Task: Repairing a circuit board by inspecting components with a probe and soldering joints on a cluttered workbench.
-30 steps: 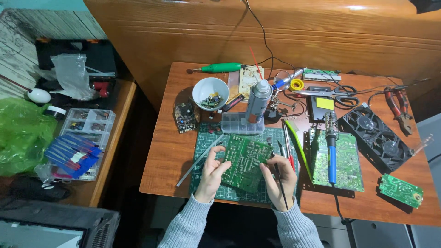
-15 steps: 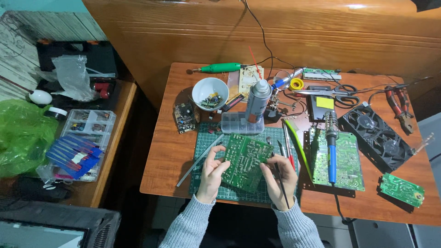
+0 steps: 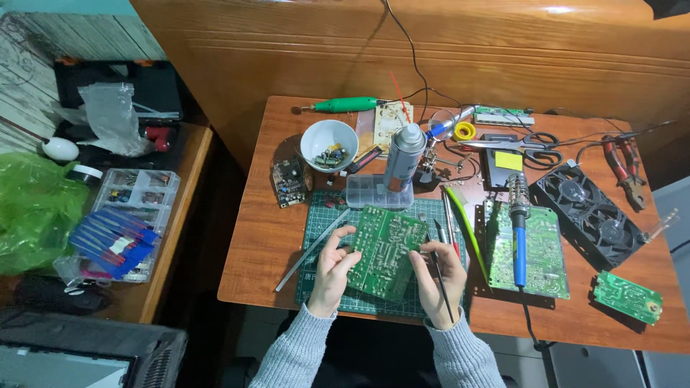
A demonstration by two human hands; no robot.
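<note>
A green rectangular circuit board (image 3: 384, 251) is gripped at its left edge by the left hand (image 3: 333, 269) and at its right edge by the right hand (image 3: 438, 273), which also grasps a thin dark probe (image 3: 440, 276). The board is held over a green cutting mat (image 3: 323, 223). Beyond the mat, small electronic parts are held in a white round bowl (image 3: 316, 133); a clear rectangular plastic box (image 3: 379, 192) lies at the mat's far edge, its contents unclear.
</note>
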